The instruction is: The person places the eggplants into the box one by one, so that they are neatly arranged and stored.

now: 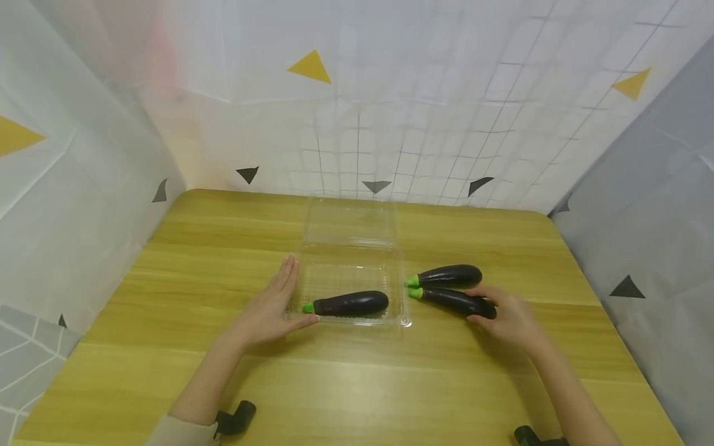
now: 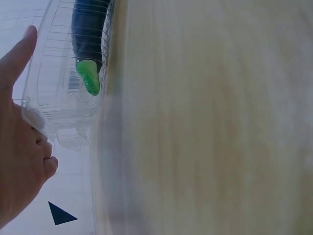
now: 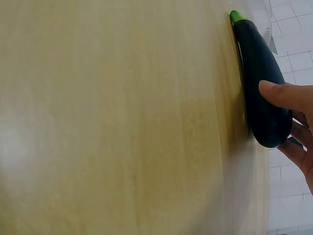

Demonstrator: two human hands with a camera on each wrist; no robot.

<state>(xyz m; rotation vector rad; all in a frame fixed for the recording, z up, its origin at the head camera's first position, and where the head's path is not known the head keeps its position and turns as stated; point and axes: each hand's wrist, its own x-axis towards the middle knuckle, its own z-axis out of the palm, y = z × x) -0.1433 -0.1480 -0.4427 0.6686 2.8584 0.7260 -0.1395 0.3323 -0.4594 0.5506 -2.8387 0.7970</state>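
Wrist mount (image 1: 237, 418), black: at the cuff of a beige sleeve (image 1: 181, 432).
Left hand (image 1: 273, 310): grip unclosed; straight fingers along the left side of the clear container (image 1: 346, 272), thumb at its front corner.
Container lid (image 1: 351, 220): folded back toward the wall.
Packed: one, the boxed eggplant (image 1: 351, 303), lying along the container's front side, green stem to the left.
Right hand (image 1: 510, 316): grip closed about the blunt end of the near eggplant (image 1: 449, 300), thumb on one side, fingers on the other; whether it is lifted, I cannot tell from where I stand.
Outstanding, I judge: two, the near eggplant and the far eggplant (image 1: 450, 275) just behind it, both right of the container, stems toward it; perhaps the lid to close.
Tabletop (image 1: 346, 384): yellowish wood grain, rounded back corners, glossy in front.
Room: pale sheeting (image 1: 251, 124) on three sides, yellow triangles (image 1: 312, 67), dark triangles (image 1: 248, 174), thin grid lines.
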